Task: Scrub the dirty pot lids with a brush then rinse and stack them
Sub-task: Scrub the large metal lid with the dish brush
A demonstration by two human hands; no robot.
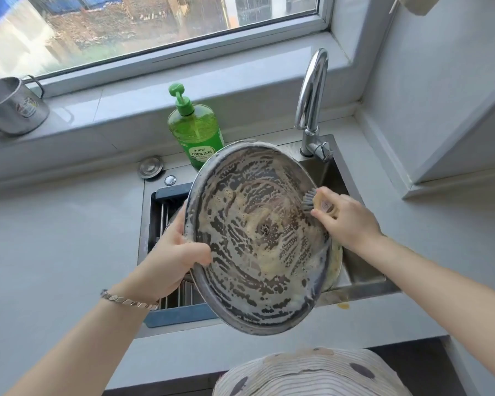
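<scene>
Pale grey counter with inset stainless-steel sink. Above the sink, a large round steel pot lid, its foam-streaked underside tilted toward the viewer. Left hand, arm extended, grips the lid's left rim, thumb inside. Right hand, wrist bent inward, fingers curled round a small grey-bristled brush pressed against the lid's right edge.

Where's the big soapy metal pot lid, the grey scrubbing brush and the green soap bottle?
Big soapy round metal pot lid (249, 241), head view, on its foamy inner middle.
Grey-bristled scrubbing brush (310, 200), head view, on its bristles.
Green plastic soap bottle (196, 132), head view, on its see-through body.
</scene>
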